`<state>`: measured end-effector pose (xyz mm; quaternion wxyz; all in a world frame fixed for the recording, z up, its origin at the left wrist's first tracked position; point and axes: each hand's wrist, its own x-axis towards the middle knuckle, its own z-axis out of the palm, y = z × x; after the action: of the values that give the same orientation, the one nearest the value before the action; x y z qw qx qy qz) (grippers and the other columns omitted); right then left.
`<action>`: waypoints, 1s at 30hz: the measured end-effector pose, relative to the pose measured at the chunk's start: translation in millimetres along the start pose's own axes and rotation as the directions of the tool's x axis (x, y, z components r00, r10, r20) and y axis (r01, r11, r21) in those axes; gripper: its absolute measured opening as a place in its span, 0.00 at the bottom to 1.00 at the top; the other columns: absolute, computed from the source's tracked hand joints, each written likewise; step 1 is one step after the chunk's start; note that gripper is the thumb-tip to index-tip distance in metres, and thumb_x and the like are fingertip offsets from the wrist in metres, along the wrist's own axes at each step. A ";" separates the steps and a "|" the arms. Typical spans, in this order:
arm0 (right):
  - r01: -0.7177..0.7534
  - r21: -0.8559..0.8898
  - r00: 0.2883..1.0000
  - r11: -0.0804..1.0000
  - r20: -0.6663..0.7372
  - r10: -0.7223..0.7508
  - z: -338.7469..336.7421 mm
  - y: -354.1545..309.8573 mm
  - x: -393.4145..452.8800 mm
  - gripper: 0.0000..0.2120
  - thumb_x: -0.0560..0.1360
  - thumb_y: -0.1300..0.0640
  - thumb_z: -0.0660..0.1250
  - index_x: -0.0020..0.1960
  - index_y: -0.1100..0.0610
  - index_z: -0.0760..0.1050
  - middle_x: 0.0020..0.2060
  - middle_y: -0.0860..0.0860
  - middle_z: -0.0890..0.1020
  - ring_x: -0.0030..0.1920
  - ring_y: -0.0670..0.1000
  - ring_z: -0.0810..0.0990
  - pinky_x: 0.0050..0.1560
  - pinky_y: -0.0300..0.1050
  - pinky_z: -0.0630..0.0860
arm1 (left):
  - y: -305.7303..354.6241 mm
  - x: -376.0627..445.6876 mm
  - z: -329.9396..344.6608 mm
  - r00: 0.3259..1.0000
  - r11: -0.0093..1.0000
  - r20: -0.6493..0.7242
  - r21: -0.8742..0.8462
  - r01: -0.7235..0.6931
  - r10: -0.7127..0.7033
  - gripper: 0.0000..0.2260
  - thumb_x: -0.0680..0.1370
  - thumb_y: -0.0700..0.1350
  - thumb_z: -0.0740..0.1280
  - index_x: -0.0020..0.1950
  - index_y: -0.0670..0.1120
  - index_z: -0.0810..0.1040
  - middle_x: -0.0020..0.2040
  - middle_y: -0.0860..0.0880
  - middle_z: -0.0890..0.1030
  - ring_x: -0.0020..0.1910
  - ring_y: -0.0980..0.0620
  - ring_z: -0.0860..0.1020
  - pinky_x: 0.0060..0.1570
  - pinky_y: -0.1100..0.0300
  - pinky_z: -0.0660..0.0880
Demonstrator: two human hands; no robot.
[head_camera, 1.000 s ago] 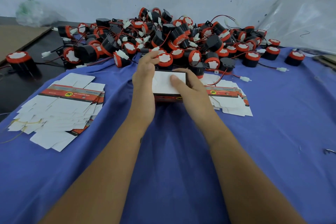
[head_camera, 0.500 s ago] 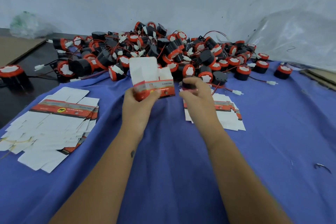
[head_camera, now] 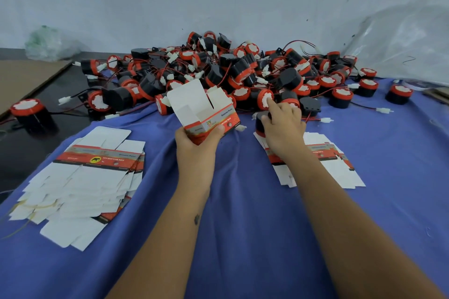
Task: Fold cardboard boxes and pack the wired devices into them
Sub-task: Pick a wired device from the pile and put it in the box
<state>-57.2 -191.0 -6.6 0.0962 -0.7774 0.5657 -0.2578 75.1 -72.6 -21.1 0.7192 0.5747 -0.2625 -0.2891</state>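
Now the left hand (head_camera: 196, 150) grips an erected white-and-red cardboard box (head_camera: 206, 114), top flaps open, just near the far pile of black-and-red wired devices (head_camera: 218, 73). The right hand (head_camera: 283, 126) curls its fingers round one black device (head_camera: 261, 120) (index finger extended). Its trailing wire may snag neighbouring devices when lifted.

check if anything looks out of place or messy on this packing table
One wired device sits alone on the bare dark table at far left, off the blue cloth and apart from the main pile. The left stack of flat boxes is fanned out unevenly. Nothing looks damaged.
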 end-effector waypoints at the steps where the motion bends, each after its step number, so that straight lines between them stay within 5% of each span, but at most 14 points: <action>1: 0.002 -0.007 1.000 1.000 0.012 -0.001 -2.6 -1.2 -0.8 0.22 0.82 0.54 0.57 0.75 0.55 0.62 0.63 0.57 0.67 0.68 0.61 0.60 0.63 0.56 0.61 | 0.1 -0.6 -0.3 1.000 1.000 0.003 -0.002 0.004 -0.004 0.25 0.72 0.50 0.76 0.65 0.51 0.71 0.56 0.59 0.80 0.51 0.65 0.79 0.55 0.59 0.78; 3: -0.024 0.082 0.999 0.996 0.042 0.021 -10.5 -3.7 -3.5 0.13 0.79 0.55 0.61 0.59 0.61 0.72 0.55 0.56 0.63 0.62 0.60 0.61 0.57 0.49 0.62 | 0.8 -1.8 -0.6 1.000 1.000 0.003 0.001 0.009 -0.009 0.26 0.72 0.49 0.76 0.66 0.50 0.69 0.57 0.59 0.79 0.53 0.63 0.79 0.57 0.57 0.77; 5: -0.048 0.133 0.995 0.990 0.090 0.037 -20.8 -4.9 -7.4 0.09 0.77 0.54 0.62 0.46 0.61 0.70 0.52 0.53 0.60 0.57 0.57 0.60 0.56 0.46 0.61 | 1.8 -2.8 -0.7 1.000 1.000 0.006 0.005 0.011 -0.011 0.26 0.72 0.49 0.75 0.67 0.50 0.69 0.58 0.58 0.79 0.55 0.62 0.78 0.58 0.56 0.77; 10: -0.053 0.081 0.961 0.995 0.274 0.029 -41.7 -9.8 -17.5 0.13 0.74 0.53 0.66 0.58 0.51 0.74 0.59 0.54 0.63 0.59 0.56 0.59 0.55 0.47 0.62 | 3.5 -4.5 -1.3 1.000 1.000 0.019 0.027 0.005 -0.006 0.27 0.73 0.48 0.75 0.68 0.49 0.69 0.57 0.59 0.79 0.55 0.62 0.78 0.59 0.54 0.78; 15: 0.063 0.282 0.971 0.957 0.204 -0.124 -44.9 -6.9 -37.3 0.10 0.73 0.61 0.69 0.47 0.52 0.68 0.42 0.50 0.75 0.43 0.54 0.72 0.37 0.44 0.69 | 2.8 -4.1 -1.5 1.000 0.999 0.013 0.035 -0.011 0.011 0.25 0.73 0.47 0.75 0.67 0.48 0.69 0.56 0.59 0.79 0.54 0.63 0.78 0.56 0.58 0.78; 20: 0.144 0.069 0.988 0.987 -0.073 -0.139 -29.5 -0.3 -52.5 0.21 0.68 0.63 0.73 0.35 0.52 0.60 0.35 0.49 0.73 0.39 0.56 0.72 0.37 0.48 0.67 | -3.4 -3.1 -2.5 0.996 0.991 -0.004 0.107 -0.086 0.087 0.23 0.72 0.43 0.76 0.58 0.54 0.66 0.52 0.60 0.76 0.42 0.74 0.76 0.37 0.77 0.72; 24: 0.196 0.136 0.973 0.971 -0.153 -0.175 -18.2 0.1 -54.1 0.16 0.70 0.64 0.71 0.45 0.50 0.65 0.38 0.45 0.72 0.38 0.51 0.70 0.31 0.42 0.62 | -6.2 -1.8 -3.8 0.994 0.984 -0.008 0.143 -0.109 0.112 0.25 0.71 0.43 0.77 0.59 0.54 0.66 0.53 0.61 0.76 0.47 0.68 0.77 0.37 0.78 0.71; 27: 0.242 0.193 0.968 0.951 -0.115 -0.223 -15.8 2.1 -54.1 0.20 0.71 0.62 0.72 0.60 0.51 0.73 0.53 0.48 0.78 0.50 0.50 0.75 0.43 0.40 0.68 | -7.0 -0.3 -4.6 0.993 0.980 0.000 0.165 -0.115 0.116 0.26 0.71 0.44 0.78 0.62 0.53 0.66 0.52 0.62 0.76 0.45 0.71 0.76 0.37 0.78 0.71; 30: 0.279 0.356 0.959 0.892 -0.153 -0.239 -18.9 1.8 -57.1 0.11 0.72 0.51 0.73 0.54 0.51 0.81 0.54 0.44 0.79 0.54 0.41 0.74 0.50 0.26 0.67 | -9.2 0.5 -4.6 0.992 0.975 0.021 0.187 -0.123 0.121 0.26 0.71 0.44 0.78 0.61 0.53 0.66 0.51 0.62 0.76 0.42 0.77 0.75 0.36 0.79 0.70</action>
<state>-81.3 -135.9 -8.0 0.1772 -0.7984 0.4018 -0.4119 77.7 -71.4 -31.0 0.6768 0.6215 -0.3269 -0.2209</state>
